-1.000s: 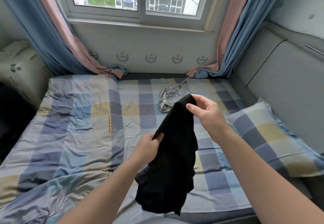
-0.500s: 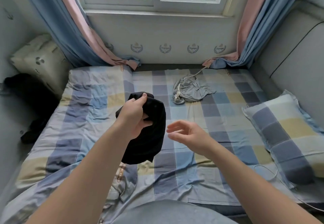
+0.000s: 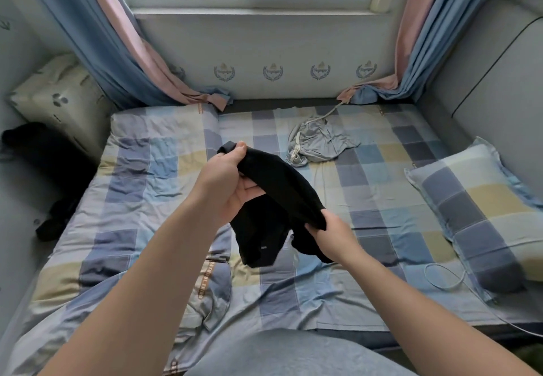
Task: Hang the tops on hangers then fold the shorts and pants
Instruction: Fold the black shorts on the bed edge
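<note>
The left hand (image 3: 226,181) grips one end of the black garment (image 3: 282,190) and the right hand (image 3: 330,234) pinches the other, above the checked bed (image 3: 382,199); grey shorts (image 3: 320,143) lie crumpled at one o'clock.

Matt black cloth garment (image 3: 282,196); wrinkled checked cotton-like bedsheet (image 3: 141,187); soft grey jersey shorts (image 3: 320,143).

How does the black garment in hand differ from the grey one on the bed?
The black garment is held above the bed, the left hand and right hand gripping opposite ends; the grey garment lies crumpled on the bed, untouched. The grey garment shows a pale drawstring; the black garment shows none. Both are unfolded.
</note>
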`<state>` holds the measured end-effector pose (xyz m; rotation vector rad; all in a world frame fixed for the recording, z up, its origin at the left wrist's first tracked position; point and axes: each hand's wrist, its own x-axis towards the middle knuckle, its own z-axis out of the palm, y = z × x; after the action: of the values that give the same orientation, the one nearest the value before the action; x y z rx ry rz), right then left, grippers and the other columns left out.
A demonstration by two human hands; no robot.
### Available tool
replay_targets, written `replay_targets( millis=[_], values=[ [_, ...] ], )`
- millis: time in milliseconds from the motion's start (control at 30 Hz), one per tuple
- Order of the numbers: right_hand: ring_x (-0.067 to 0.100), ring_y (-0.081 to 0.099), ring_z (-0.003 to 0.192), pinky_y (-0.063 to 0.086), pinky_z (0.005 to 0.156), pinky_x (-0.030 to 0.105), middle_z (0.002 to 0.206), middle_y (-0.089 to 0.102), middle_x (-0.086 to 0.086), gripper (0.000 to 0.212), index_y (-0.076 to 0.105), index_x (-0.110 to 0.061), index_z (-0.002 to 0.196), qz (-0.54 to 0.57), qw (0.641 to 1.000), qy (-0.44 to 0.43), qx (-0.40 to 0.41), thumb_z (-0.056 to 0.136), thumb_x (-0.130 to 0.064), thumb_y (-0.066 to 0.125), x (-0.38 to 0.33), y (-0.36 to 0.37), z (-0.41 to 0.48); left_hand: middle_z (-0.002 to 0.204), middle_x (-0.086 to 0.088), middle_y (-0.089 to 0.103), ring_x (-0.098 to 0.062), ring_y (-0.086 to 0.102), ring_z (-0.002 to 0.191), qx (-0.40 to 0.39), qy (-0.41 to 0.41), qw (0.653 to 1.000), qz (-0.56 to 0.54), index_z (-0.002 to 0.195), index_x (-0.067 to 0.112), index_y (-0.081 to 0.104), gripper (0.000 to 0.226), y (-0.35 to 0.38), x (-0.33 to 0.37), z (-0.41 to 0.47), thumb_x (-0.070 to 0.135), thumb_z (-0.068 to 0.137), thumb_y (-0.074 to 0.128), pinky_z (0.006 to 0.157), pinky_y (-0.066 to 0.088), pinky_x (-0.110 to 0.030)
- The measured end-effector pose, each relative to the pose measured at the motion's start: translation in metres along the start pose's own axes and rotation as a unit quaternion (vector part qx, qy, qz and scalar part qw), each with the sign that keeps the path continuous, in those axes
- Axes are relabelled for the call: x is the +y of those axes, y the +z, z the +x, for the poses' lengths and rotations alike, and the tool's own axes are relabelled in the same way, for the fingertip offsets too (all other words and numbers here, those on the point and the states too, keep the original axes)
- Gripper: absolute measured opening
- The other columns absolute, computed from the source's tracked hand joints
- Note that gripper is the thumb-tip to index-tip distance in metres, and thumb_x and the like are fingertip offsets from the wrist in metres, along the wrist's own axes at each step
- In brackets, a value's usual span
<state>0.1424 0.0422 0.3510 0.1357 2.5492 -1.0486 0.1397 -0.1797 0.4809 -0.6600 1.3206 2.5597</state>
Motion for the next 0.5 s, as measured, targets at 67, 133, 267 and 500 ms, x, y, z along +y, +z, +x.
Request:
replay_targets(
  millis=[67, 133, 267, 500],
  values=[
    [0.026, 0.063, 0.082, 0.053, 0.072, 0.041, 0.083, 0.066, 0.000, 0.010, 0.058, -0.023, 0.088, 0.012, 0.999, -0.005, 0.040, 0.096, -0.029, 0.058, 0.010, -0.011, 0.002, 0.112, -0.023, 0.070, -0.037, 0.074, 0.090, 0.018, 0.002, 1.000, -0.007, 0.125, 0.006, 0.046, 0.026, 0.000, -0.004, 0.004, 0.023, 0.106, 0.047, 0.066, 0.062, -0.051],
    [0.024, 0.060, 0.074, 0.047, 0.060, 0.036, 0.075, 0.063, 0.001, 0.016, 0.054, -0.022, 0.080, 0.022, 0.997, -0.014, 0.068, 0.095, -0.022, 0.059, 0.013, -0.024, 0.003, 0.111, -0.022, 0.070, -0.035, 0.075, 0.087, 0.042, 0.003, 0.999, -0.020, 0.124, 0.009, 0.046, 0.023, 0.000, -0.010, 0.010, 0.023, 0.107, 0.046, 0.063, 0.062, -0.048],
    [0.014, 0.060, 0.067, 0.043, 0.060, 0.031, 0.073, 0.066, -0.001, 0.013, 0.063, -0.022, 0.083, 0.099, 0.994, -0.022, 0.035, 0.093, -0.029, 0.067, 0.007, -0.041, 0.004, 0.111, -0.013, 0.075, -0.029, 0.075, 0.095, 0.013, -0.007, 0.997, 0.071, 0.124, 0.014, 0.060, 0.028, -0.008, -0.026, 0.020, 0.030, 0.107, 0.044, 0.068, 0.061, -0.039],
    [0.029, 0.072, 0.076, 0.060, 0.069, 0.038, 0.087, 0.073, 0.019, 0.010, 0.070, 0.000, 0.098, 0.378, 0.925, 0.030, -0.037, 0.090, -0.002, 0.064, -0.023, -0.042, -0.002, 0.108, 0.005, 0.076, -0.018, 0.074, 0.098, -0.066, -0.032, 0.936, 0.345, 0.115, 0.025, 0.067, 0.026, -0.016, -0.065, 0.016, 0.041, 0.094, 0.065, 0.094, 0.055, -0.042]
  ],
)
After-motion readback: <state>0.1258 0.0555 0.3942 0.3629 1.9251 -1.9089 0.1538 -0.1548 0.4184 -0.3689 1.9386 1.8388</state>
